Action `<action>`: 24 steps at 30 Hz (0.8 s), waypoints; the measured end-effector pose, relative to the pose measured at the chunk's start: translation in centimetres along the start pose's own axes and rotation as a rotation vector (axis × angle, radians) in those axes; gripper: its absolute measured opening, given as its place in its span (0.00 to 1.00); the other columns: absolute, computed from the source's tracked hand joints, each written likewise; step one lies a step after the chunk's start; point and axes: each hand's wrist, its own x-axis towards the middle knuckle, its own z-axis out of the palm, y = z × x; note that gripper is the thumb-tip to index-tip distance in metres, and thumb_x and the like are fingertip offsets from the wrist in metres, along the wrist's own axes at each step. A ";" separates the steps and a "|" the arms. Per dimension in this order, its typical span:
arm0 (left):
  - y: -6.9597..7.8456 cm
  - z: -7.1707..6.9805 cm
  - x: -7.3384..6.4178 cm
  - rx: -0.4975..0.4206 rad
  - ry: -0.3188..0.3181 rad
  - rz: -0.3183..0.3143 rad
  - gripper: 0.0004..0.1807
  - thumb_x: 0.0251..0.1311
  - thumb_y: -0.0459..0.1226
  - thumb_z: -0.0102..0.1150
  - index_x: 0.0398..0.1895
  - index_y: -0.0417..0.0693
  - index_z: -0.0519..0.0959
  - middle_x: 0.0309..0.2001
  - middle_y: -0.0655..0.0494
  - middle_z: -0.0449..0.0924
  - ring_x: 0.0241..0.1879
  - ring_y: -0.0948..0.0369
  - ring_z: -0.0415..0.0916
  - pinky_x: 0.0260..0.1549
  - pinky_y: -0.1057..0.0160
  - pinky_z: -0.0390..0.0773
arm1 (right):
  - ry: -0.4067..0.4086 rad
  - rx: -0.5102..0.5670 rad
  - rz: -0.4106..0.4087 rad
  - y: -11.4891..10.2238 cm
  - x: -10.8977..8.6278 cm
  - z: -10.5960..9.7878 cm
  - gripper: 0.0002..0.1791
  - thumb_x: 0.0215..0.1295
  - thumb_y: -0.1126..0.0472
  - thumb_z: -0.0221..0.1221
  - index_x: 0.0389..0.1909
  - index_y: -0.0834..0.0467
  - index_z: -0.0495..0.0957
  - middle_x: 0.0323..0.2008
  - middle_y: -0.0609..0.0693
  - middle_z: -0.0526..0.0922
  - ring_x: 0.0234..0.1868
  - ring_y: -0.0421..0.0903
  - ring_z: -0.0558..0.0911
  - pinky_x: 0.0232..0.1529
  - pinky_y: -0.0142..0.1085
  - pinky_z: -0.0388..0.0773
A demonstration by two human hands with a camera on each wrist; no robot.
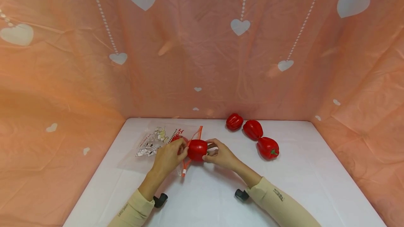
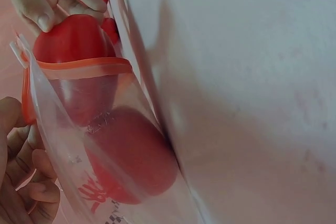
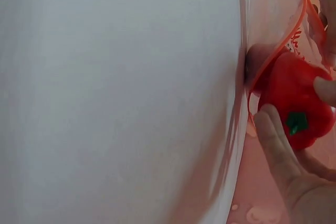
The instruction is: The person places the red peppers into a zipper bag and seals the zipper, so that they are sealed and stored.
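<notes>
My right hand [image 1: 223, 155] grips a red bell pepper [image 1: 197, 150] by its stem end; the green stem [image 3: 296, 122] shows in the right wrist view. The pepper's other end is inside the mouth of a clear zip bag [image 2: 113, 70] with an orange zip edge. My left hand [image 1: 168, 156] pinches the bag's edge beside the mouth. Through the film in the left wrist view, another red bell pepper [image 2: 131, 156] lies inside the bag, just below the held one. Cartoon print covers the bag's flat part.
Several more red peppers are on the white table [image 1: 202, 199]: one at the back [image 1: 234, 122], another pepper [image 1: 253, 130] beside it, and a nearer pepper [image 1: 268, 148] with its stem facing forward. An orange curtain [image 1: 202, 62] with white hearts borders the table's back and sides.
</notes>
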 end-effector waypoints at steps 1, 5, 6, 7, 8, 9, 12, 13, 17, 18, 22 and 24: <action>0.0 0.0 0.0 0.002 0.002 0.003 0.08 0.63 0.35 0.74 0.38 0.50 0.82 0.27 0.64 0.78 0.22 0.66 0.70 0.19 0.70 0.71 | 0.016 -0.004 0.003 0.0 0.0 0.0 0.35 0.65 0.66 0.73 0.70 0.66 0.69 0.59 0.65 0.81 0.46 0.53 0.90 0.49 0.41 0.87; -0.1 0.1 0.0 0.010 0.020 0.020 0.09 0.62 0.35 0.75 0.38 0.50 0.82 0.26 0.64 0.78 0.21 0.66 0.69 0.19 0.71 0.71 | 0.077 -0.013 0.032 0.0 0.3 0.2 0.34 0.64 0.65 0.74 0.68 0.66 0.71 0.56 0.63 0.83 0.47 0.53 0.89 0.48 0.43 0.88; -0.2 0.2 0.0 0.015 0.026 0.026 0.09 0.62 0.35 0.75 0.37 0.50 0.82 0.26 0.64 0.78 0.21 0.66 0.69 0.19 0.70 0.71 | 0.087 -0.013 0.037 0.0 0.3 0.3 0.34 0.64 0.65 0.74 0.68 0.66 0.71 0.55 0.63 0.83 0.47 0.54 0.90 0.48 0.43 0.88; -0.2 0.2 -0.1 0.019 0.032 0.031 0.09 0.62 0.35 0.75 0.37 0.50 0.82 0.26 0.63 0.78 0.21 0.66 0.69 0.18 0.70 0.71 | 0.093 -0.015 0.039 0.0 0.4 0.4 0.34 0.65 0.64 0.74 0.68 0.66 0.72 0.55 0.62 0.84 0.47 0.54 0.90 0.48 0.44 0.88; -0.2 0.2 -0.1 0.021 0.036 0.035 0.09 0.62 0.35 0.75 0.37 0.50 0.82 0.26 0.63 0.78 0.21 0.65 0.69 0.18 0.70 0.71 | 0.098 -0.016 0.040 0.0 0.5 0.5 0.33 0.65 0.64 0.74 0.68 0.66 0.72 0.54 0.62 0.84 0.47 0.54 0.90 0.48 0.44 0.88; -0.3 0.3 -0.1 0.022 0.040 0.039 0.09 0.62 0.35 0.75 0.37 0.50 0.82 0.26 0.63 0.78 0.21 0.65 0.70 0.18 0.70 0.72 | 0.100 -0.015 0.039 0.0 0.6 0.6 0.33 0.65 0.64 0.74 0.68 0.67 0.72 0.54 0.62 0.84 0.47 0.55 0.90 0.48 0.44 0.88; -0.3 0.3 0.0 0.026 0.045 0.046 0.09 0.61 0.34 0.76 0.37 0.49 0.82 0.26 0.62 0.78 0.21 0.65 0.70 0.19 0.70 0.72 | 0.106 -0.007 0.033 -0.1 0.8 0.9 0.33 0.65 0.64 0.74 0.68 0.68 0.72 0.53 0.62 0.85 0.47 0.55 0.90 0.48 0.44 0.88; -0.3 0.3 0.0 0.025 0.043 0.046 0.09 0.61 0.34 0.76 0.37 0.49 0.82 0.27 0.62 0.79 0.21 0.65 0.70 0.19 0.70 0.73 | 0.107 -0.003 0.031 -0.1 0.9 1.0 0.33 0.65 0.64 0.74 0.68 0.68 0.72 0.53 0.62 0.85 0.47 0.55 0.90 0.48 0.44 0.88; -0.3 0.2 0.0 0.026 0.037 0.045 0.09 0.62 0.35 0.76 0.38 0.50 0.82 0.28 0.62 0.80 0.22 0.65 0.71 0.20 0.70 0.74 | 0.115 0.023 0.029 -0.2 1.2 1.3 0.33 0.65 0.65 0.74 0.68 0.68 0.72 0.52 0.62 0.85 0.47 0.55 0.90 0.47 0.44 0.88; -0.2 0.2 0.0 0.026 0.036 0.045 0.09 0.62 0.35 0.75 0.38 0.50 0.82 0.28 0.62 0.80 0.22 0.65 0.71 0.20 0.70 0.74 | 0.115 0.028 0.028 -0.2 1.3 1.3 0.33 0.65 0.66 0.74 0.67 0.68 0.71 0.52 0.62 0.85 0.47 0.55 0.90 0.47 0.44 0.88; -0.3 0.2 0.0 0.026 0.051 0.053 0.08 0.62 0.35 0.75 0.38 0.49 0.82 0.28 0.61 0.81 0.22 0.65 0.71 0.19 0.69 0.74 | 0.115 0.045 0.028 -0.2 1.7 1.6 0.33 0.65 0.66 0.74 0.67 0.68 0.71 0.52 0.63 0.84 0.47 0.55 0.90 0.47 0.43 0.88; -0.3 0.2 0.1 0.027 0.066 0.059 0.08 0.62 0.34 0.75 0.37 0.49 0.82 0.28 0.61 0.80 0.22 0.65 0.71 0.19 0.69 0.74 | 0.116 0.056 0.033 -0.3 1.8 1.7 0.33 0.65 0.66 0.74 0.67 0.68 0.71 0.52 0.63 0.84 0.47 0.56 0.90 0.47 0.43 0.88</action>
